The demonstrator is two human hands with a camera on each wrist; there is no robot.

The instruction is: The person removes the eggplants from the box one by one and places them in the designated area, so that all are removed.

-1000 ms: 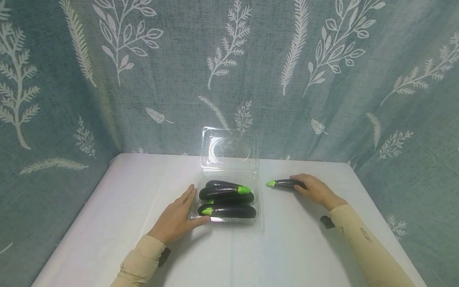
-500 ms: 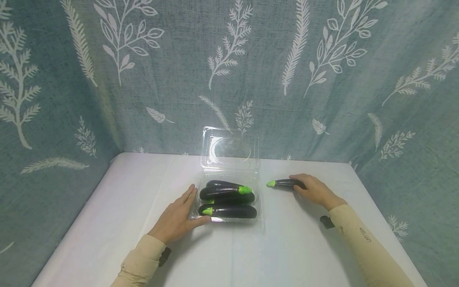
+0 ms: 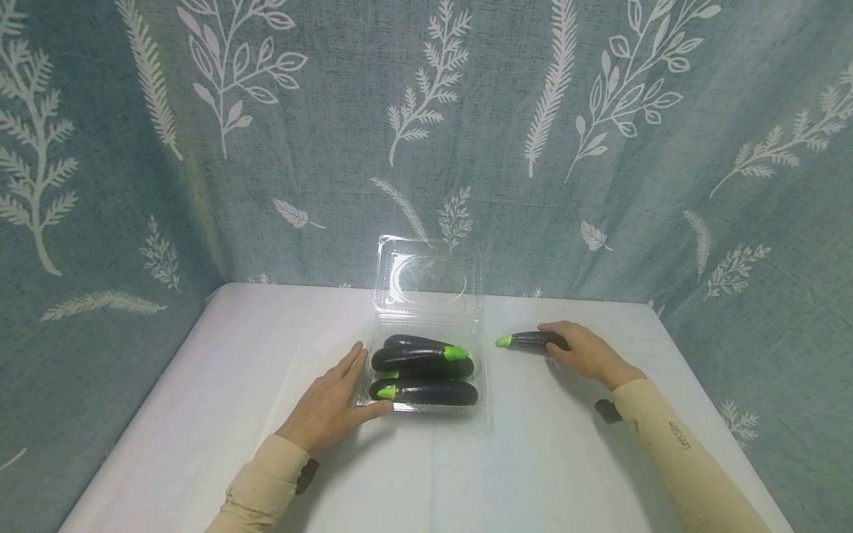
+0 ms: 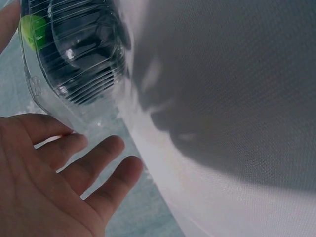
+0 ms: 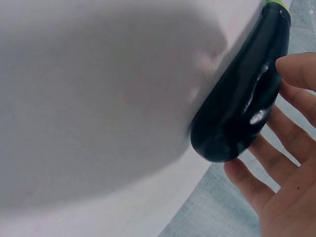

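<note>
In the head view, my right hand (image 3: 588,357) holds the blunt end of a dark purple eggplant (image 3: 530,340), which lies on the table with its green stem pointing left. The right wrist view has the thumb and fingertips against this eggplant's (image 5: 244,89) glossy side. A clear plastic clamshell container (image 3: 484,385) stands left of it, lid (image 3: 428,278) raised at the back. Several eggplants lie inside, among them a front one (image 3: 436,393) with its stem to the left. My left hand (image 3: 329,407) rests at the container's left front corner, fingers extended along the side, thumb at the front rim.
A white cloth (image 3: 533,459) covers the table. Grey-green curtains (image 3: 320,133) with white leaf prints hang behind it and at both sides. The upright lid stands close to the back curtain.
</note>
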